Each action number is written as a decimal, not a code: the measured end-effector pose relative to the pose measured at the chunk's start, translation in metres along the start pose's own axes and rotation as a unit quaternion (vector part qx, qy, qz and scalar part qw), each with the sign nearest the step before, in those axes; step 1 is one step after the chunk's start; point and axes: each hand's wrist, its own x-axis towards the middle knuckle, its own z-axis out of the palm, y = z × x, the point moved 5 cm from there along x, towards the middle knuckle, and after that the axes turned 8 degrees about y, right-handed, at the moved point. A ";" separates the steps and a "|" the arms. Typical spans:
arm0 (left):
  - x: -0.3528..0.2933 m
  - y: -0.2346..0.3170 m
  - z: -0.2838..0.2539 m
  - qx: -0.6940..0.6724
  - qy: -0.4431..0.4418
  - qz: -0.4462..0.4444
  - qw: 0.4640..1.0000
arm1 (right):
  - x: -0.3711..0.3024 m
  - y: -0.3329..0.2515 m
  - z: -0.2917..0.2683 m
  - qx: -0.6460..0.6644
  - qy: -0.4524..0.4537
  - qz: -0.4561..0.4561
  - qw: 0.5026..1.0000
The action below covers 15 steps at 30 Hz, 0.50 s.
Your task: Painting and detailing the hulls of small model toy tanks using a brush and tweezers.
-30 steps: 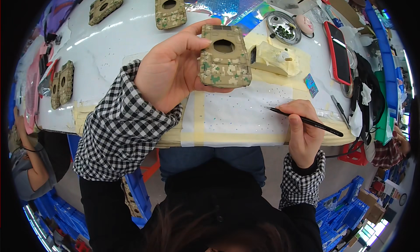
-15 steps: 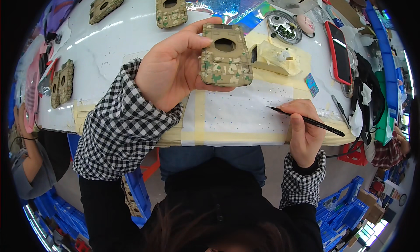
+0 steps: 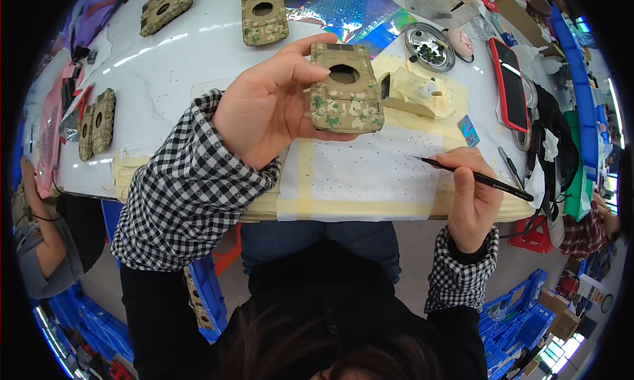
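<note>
My left hand [image 3: 259, 106] is closed round a toy tank hull [image 3: 347, 108] in digital camouflage, its thumb on one long side and its fingers beneath. A round hole opens in the hull's top. Black pointed tweezers [image 3: 496, 184] are pinched in my right hand [image 3: 473, 198], the tip pointing left. That tip is over the right part of a white paper sheet [image 3: 370, 192], which is taped to the table edge and dotted with tiny specks. Whether the tip holds a speck is too small to tell.
More camouflage hulls [image 3: 265, 23] lie at the back and left. Beyond the sheet sits a tape-covered block [image 3: 413, 96], near a round metal dish [image 3: 429, 46] of small dark green parts. A red-cased phone [image 3: 508, 83] and a pen-like tool [image 3: 510, 165] lie to the right.
My right hand has moved slightly right with the tweezers, their tip still over the sheet. The left hand keeps its hold on the hull. The whole view has shifted a little.
</note>
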 end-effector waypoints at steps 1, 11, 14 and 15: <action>-0.001 0.001 0.000 0.001 0.002 -0.003 1.000 | 0.006 -0.007 -0.001 -0.004 -0.002 -0.021 1.000; -0.009 0.004 0.002 -0.004 -0.005 -0.018 1.000 | 0.068 -0.072 0.034 0.059 -0.122 -0.170 0.976; -0.009 0.005 0.002 -0.011 -0.013 -0.022 1.000 | 0.074 -0.074 0.046 0.057 -0.147 -0.164 0.974; -0.009 0.005 0.002 -0.011 -0.016 -0.021 1.000 | 0.074 -0.072 0.049 0.061 -0.149 -0.159 0.974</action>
